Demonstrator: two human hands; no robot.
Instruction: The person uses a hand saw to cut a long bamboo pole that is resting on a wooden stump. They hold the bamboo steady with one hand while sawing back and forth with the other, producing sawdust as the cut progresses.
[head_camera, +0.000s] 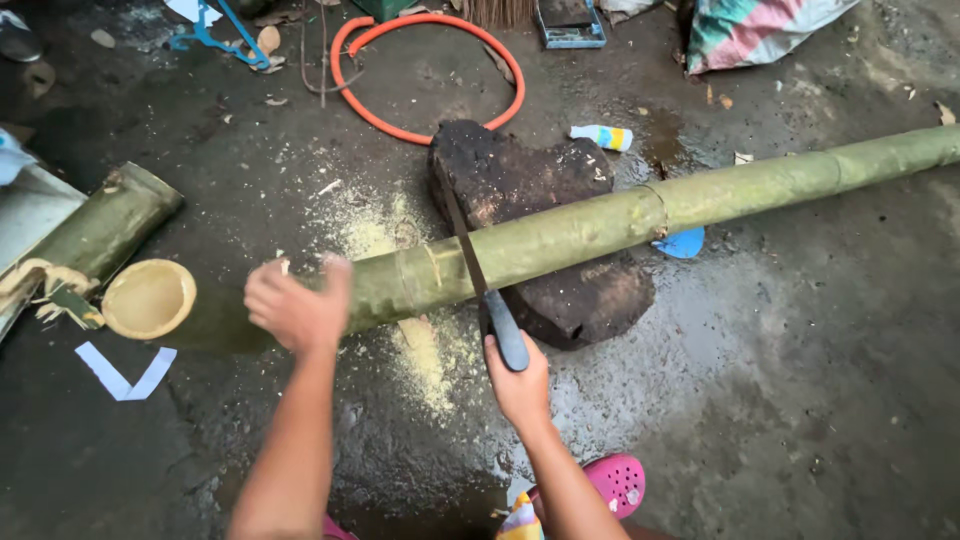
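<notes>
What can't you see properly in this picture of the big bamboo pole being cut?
Head view:
- The bamboo pole's far end: cut off by the right edge.
- The left hand: blurred, so its grip on the pole is unclear.
- The saw blade's teeth: too small to see.
- The pink shoe: partly hidden by the right hand's arm.

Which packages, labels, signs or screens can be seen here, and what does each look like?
Small bottle: lying on the wet ground behind the bamboo pole, white with a yellow and blue label band.
Woven sack: top right corner, crumpled, striped pink, green and white.
No signs or screens in view.
</notes>
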